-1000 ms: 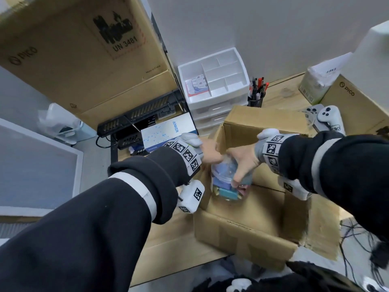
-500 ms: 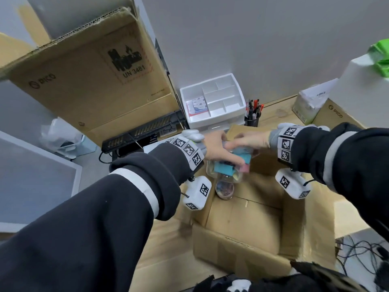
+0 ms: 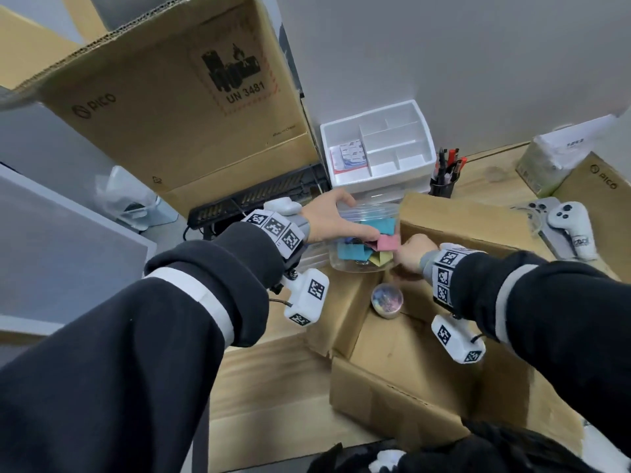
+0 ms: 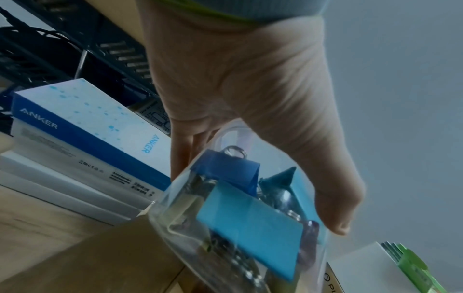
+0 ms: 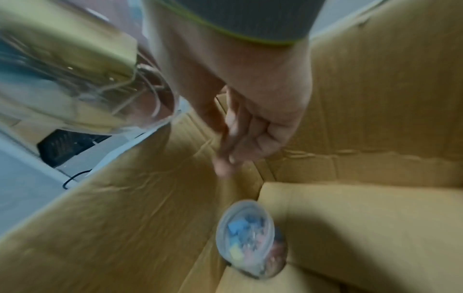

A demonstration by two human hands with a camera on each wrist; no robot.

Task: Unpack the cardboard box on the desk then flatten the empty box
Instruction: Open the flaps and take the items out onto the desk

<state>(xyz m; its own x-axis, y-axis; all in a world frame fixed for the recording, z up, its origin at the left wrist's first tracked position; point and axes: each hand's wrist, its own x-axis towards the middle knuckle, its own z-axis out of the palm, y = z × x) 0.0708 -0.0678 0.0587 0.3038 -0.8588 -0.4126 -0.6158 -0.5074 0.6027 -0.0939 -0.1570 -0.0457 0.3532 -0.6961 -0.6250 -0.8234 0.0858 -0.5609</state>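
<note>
Left hand (image 3: 326, 218): seen at frame centre in the head view, palm laid on the side of the clear jar (image 3: 363, 242), thumb and fingers (image 4: 335, 210) curled round it; jar is held above the left rim of the open box.
Right hand (image 3: 411, 256): seen just right of the jar; fingers (image 5: 234, 142) loosely curled, nothing held; contact with the jar cannot be told.
Cardboard box (image 3: 403, 394): placed on the wooden counter (image 3: 273, 397), lower centre-right of the head view; flaps open, corrugated brown walls creased.
Small tub (image 3: 387, 300): left on the box floor in the far left corner; round, clear, coloured clips inside.
Jar contents: folded metal binder clips (image 4: 248, 222) in blue, teal, pink and yellow.
Writing: "PICO" and "UN 3481" read on the large carton (image 3: 177, 107), upper left; "ANKER" on the blue-and-white box (image 4: 82, 126).
Wrist bands: white blocks with black square codes.
</note>
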